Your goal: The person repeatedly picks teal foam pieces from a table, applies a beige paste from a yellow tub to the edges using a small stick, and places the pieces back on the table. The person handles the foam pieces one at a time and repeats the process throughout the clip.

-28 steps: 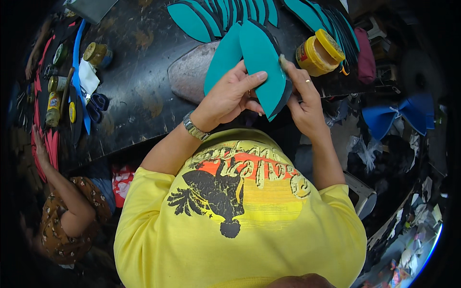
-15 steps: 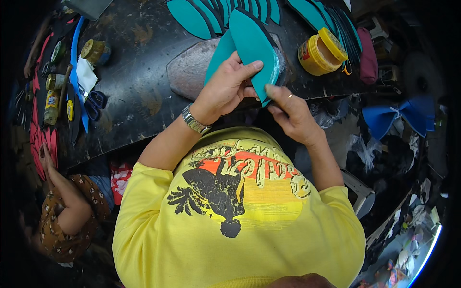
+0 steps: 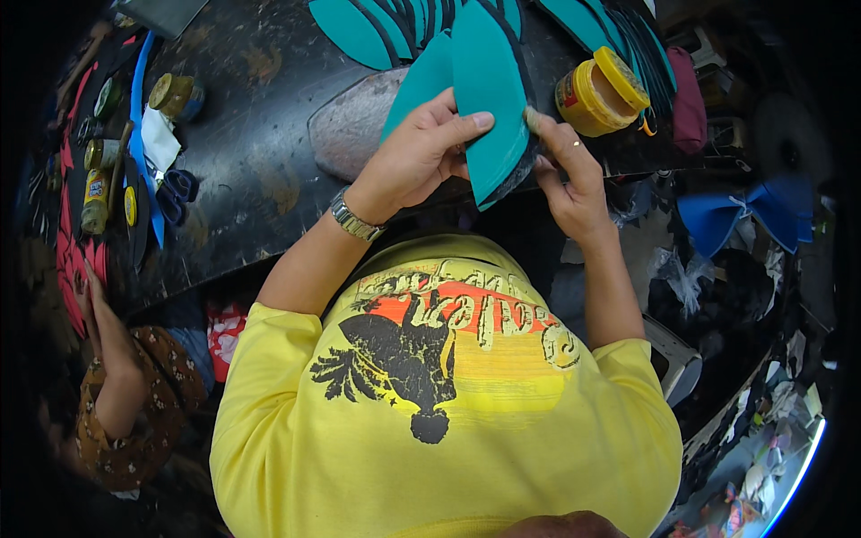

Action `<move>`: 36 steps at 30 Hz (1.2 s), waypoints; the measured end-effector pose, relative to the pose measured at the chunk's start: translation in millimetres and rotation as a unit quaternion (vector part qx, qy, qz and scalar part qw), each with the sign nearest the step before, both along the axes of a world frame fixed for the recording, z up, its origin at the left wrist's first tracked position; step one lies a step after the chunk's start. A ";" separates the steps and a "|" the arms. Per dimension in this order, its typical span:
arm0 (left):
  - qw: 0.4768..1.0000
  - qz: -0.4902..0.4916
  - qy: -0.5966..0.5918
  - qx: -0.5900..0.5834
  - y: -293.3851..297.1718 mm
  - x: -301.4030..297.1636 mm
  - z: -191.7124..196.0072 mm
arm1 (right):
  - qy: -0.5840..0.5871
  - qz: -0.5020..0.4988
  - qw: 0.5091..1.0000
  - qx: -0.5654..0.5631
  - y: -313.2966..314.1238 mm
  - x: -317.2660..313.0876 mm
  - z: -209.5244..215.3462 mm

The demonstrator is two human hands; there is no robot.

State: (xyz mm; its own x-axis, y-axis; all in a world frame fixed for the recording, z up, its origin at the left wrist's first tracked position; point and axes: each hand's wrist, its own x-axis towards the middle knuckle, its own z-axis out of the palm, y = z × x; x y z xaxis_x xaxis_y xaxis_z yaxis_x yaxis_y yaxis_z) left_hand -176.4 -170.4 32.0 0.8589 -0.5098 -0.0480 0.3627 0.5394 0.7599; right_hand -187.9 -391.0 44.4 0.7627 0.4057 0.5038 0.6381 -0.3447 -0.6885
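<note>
My left hand [image 3: 421, 157] is closed on a teal leaf-shaped panel [image 3: 491, 85], its thumb pressed on the face and its other fingers behind. A dark strip edges the panel's right side. My right hand [image 3: 571, 175] pinches that edge with bent fingers, the index fingertip against the rim. The fingertips' far side is hidden. Behind the panel, a second teal piece [image 3: 417, 90] slants to the left and seems to belong to the same pair. Both hang over a worn, rounded grey slab [image 3: 345, 125] on the dark table [image 3: 242, 134].
An open yellow jar [image 3: 596, 99] of brownish paste stands at the right, its lid tilted on top. More teal panels [image 3: 359, 31] lie along the far side. Jars [image 3: 178, 94], scissors [image 3: 175, 193] and a blue strip [image 3: 142, 143] are at the left. A co-worker's arm [image 3: 112, 350] shows lower left.
The teal panel has moved up and turned more upright. My right hand has slid up along its edge, from near the lower tip to about the middle. The shiny wet-looking streak shows less.
</note>
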 end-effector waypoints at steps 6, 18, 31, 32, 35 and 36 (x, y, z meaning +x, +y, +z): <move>0.999 -0.021 -0.007 -0.030 1.4 -1.7 -2.3 | -0.039 -0.035 0.996 -0.067 2.6 15.5 -7.0; 0.998 0.031 0.038 -0.030 -0.7 9.9 -3.2 | -0.133 0.065 0.966 -0.211 18.8 -9.9 -14.9; 0.931 0.317 -0.050 0.174 157.0 144.9 7.3 | 0.030 -0.015 0.992 0.121 34.8 19.9 -35.6; 0.916 0.347 -0.040 0.196 173.1 163.4 3.8 | 0.078 -0.015 0.981 0.177 39.1 24.1 -41.9; 0.902 0.376 0.006 0.211 213.2 208.9 -9.1 | 0.137 -0.014 0.970 0.198 43.3 31.9 -52.2; 0.903 0.377 0.036 0.204 222.9 222.2 -12.8 | 0.150 -0.013 0.971 0.186 43.2 31.5 -53.2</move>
State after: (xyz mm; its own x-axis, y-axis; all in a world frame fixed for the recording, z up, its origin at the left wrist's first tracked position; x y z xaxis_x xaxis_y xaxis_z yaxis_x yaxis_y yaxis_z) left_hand 45.8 52.5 19.2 0.9419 0.2907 -0.1684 0.0652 0.3338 0.9404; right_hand -156.4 -347.8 -8.8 0.9050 0.2164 0.3662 0.3848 -0.0496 -0.9217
